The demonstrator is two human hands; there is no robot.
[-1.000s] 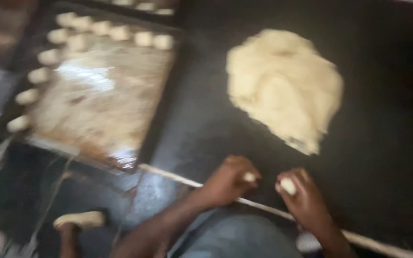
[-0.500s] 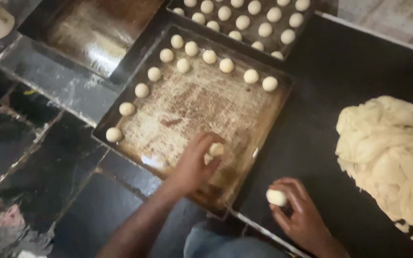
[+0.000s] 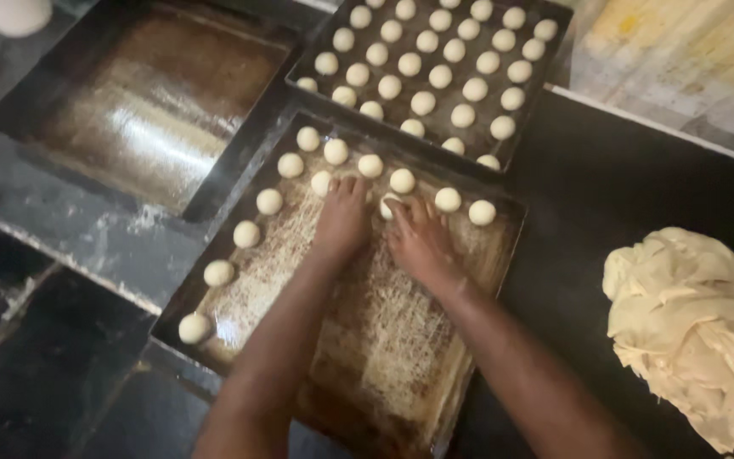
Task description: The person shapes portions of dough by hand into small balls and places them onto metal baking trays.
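My left hand (image 3: pixel 341 217) presses flat on a dough ball (image 3: pixel 323 182) at twelve o'clock of the floured tray (image 3: pixel 384 374), fingers loose; my right hand (image 3: pixel 418 238) cups another dough ball (image 3: pixel 389 205), setting it in the row so spacing stays even. The full tray (image 3: pixel 545 51) sits at one o'clock, the dough mass (image 3: pixel 698 331) on the tabletop (image 3: pixel 588 187) at three.

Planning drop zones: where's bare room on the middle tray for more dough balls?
Middle tray: bare from the left hand and right hand to its near edge. Crowded: dough balls line its left and far edges; the far tray is packed.
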